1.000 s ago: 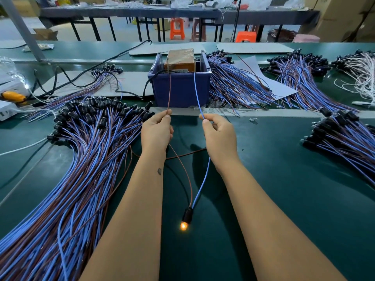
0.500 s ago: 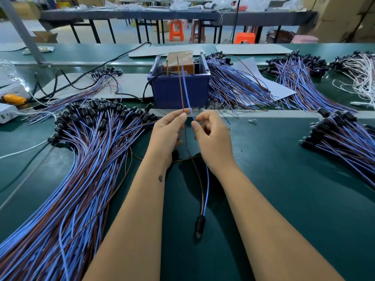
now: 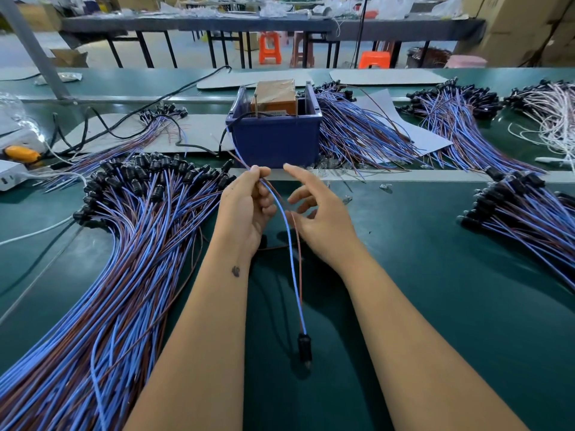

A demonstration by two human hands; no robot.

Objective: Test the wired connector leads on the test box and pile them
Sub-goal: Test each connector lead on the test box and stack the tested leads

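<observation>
While the left hand (image 3: pixel 245 209) pinched both wires of the lead (image 3: pixel 291 259) and the right hand (image 3: pixel 317 219) hung open, its dangling connector (image 3: pixel 304 349) risked snagging the left pile (image 3: pixel 124 244).

The scene is evenly and fairly brightly lit from overhead, and soft sheen is thrown back from the green bench (image 3: pixel 435 275) toward its left edge, while blurred shadows are cast on it beneath the left hand (image 3: pixel 245 209) and right hand (image 3: pixel 323 225). Straight lines are bowed by wide-angle distortion toward the frame's edges. The far tables and cartons are rendered soft, and slight motion blur is seen on the fingers.
</observation>
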